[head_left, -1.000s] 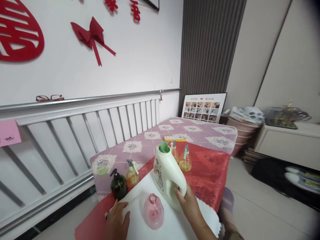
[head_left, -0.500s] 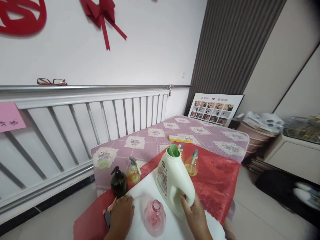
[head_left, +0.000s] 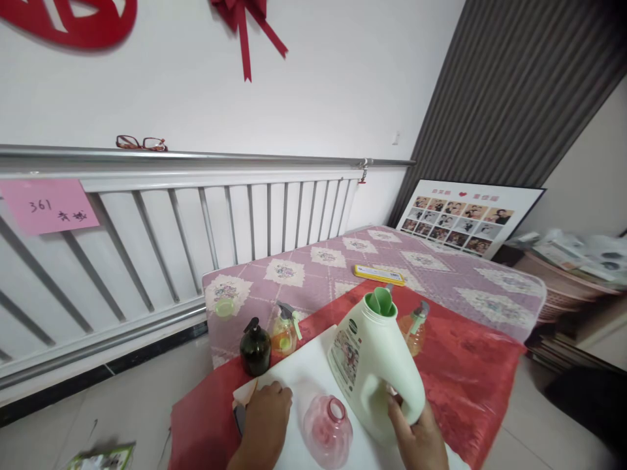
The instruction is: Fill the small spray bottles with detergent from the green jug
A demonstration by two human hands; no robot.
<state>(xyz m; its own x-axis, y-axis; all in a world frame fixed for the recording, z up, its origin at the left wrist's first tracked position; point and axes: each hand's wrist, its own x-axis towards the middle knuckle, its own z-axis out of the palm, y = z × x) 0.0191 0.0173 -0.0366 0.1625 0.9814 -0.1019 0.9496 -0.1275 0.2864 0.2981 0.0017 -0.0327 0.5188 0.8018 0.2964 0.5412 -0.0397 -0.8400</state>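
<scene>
My right hand [head_left: 416, 431] is wrapped round the handle of a pale green detergent jug [head_left: 386, 365]. The jug is uncapped, its green inner spout [head_left: 381, 300] showing, and it stands slightly tilted on a white board [head_left: 313, 365]. Left of it, a pink see-through bottle [head_left: 328, 432] with an uncovered neck is on the board. My left hand [head_left: 268, 408] is closed at the board's left edge, by a small dark grey object [head_left: 239, 416]; what its fingers hold is hidden. Just beyond it stand a dark pump bottle [head_left: 255, 349] and a clear pump bottle [head_left: 285, 331].
Behind the jug is an amber pump bottle [head_left: 414, 329] on a red cloth [head_left: 470, 365]. A yellow flat case [head_left: 379, 275] and a pale green lid-like disc [head_left: 225, 308] lie on the patterned tablecloth [head_left: 337, 284]. A white radiator [head_left: 220, 222] runs along the wall.
The view has turned left, so everything appears farther right. Both hands keep their places, the right one still on the jug's handle.
</scene>
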